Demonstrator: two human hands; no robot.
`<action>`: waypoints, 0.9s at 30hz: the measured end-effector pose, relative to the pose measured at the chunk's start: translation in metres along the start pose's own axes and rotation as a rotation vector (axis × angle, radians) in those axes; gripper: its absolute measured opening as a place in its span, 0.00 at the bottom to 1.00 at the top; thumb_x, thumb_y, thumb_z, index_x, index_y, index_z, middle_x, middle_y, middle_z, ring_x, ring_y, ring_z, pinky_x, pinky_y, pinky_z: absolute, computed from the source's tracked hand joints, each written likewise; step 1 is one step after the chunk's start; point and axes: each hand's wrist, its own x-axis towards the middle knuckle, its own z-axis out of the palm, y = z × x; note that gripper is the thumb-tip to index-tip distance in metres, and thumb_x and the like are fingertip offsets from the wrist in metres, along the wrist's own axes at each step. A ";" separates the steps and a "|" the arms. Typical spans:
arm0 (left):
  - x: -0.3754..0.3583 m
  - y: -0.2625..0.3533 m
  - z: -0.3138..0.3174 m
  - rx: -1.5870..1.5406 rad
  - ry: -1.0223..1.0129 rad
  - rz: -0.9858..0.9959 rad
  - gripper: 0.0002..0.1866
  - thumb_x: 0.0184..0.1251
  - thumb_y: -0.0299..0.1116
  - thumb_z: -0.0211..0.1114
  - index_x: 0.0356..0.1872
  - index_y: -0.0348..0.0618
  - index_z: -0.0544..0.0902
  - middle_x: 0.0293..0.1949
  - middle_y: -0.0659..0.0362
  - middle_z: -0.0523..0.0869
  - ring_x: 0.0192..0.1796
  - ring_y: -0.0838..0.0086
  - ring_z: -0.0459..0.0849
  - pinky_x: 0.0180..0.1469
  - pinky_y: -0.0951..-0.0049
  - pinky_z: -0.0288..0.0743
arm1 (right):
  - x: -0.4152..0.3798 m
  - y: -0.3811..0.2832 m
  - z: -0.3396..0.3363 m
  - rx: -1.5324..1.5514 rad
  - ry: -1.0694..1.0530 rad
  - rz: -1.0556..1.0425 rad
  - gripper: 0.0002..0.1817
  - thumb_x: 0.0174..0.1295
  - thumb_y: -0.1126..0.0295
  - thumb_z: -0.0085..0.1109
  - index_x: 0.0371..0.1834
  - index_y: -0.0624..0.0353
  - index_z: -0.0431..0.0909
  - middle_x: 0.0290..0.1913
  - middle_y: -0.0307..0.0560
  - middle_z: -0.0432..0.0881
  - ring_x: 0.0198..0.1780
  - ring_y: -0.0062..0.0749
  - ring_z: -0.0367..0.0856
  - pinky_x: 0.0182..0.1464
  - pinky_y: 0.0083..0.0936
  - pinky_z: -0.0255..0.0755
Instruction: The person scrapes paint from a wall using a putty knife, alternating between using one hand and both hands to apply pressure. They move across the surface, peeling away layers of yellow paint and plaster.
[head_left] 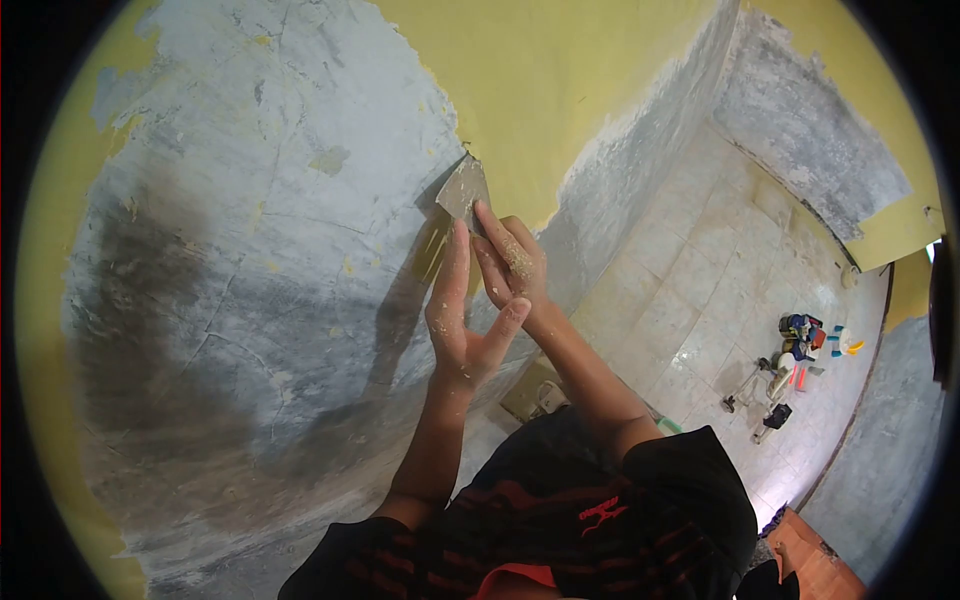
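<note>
A flat metal scraper [464,190] lies against the wall at the edge between yellow paint [530,90] and bare grey plaster [260,170]. My right hand [515,262] is closed on the scraper, its index finger stretched along the blade; the handle is hidden. Beside it, my left hand [463,320] has its fingers extended, the fingertips close to the lower part of the blade, and the thumb apart near my right wrist. Whether those fingertips press on the blade is hard to tell. Pale paint crumbs cling to both hands.
A wall corner [640,150] runs up on the right. Beyond it, a tiled floor [690,290] holds a cluster of tools and containers [800,335] and a black object [777,416]. An orange-brown object [815,560] is at the lower right.
</note>
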 end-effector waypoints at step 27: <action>0.004 0.015 0.004 -0.038 0.003 -0.095 0.57 0.74 0.55 0.73 0.86 0.25 0.52 0.87 0.34 0.56 0.89 0.49 0.54 0.88 0.50 0.47 | 0.027 -0.011 -0.031 -0.108 -0.068 -0.002 0.27 0.68 0.77 0.72 0.71 0.48 0.86 0.29 0.44 0.75 0.26 0.30 0.74 0.30 0.27 0.72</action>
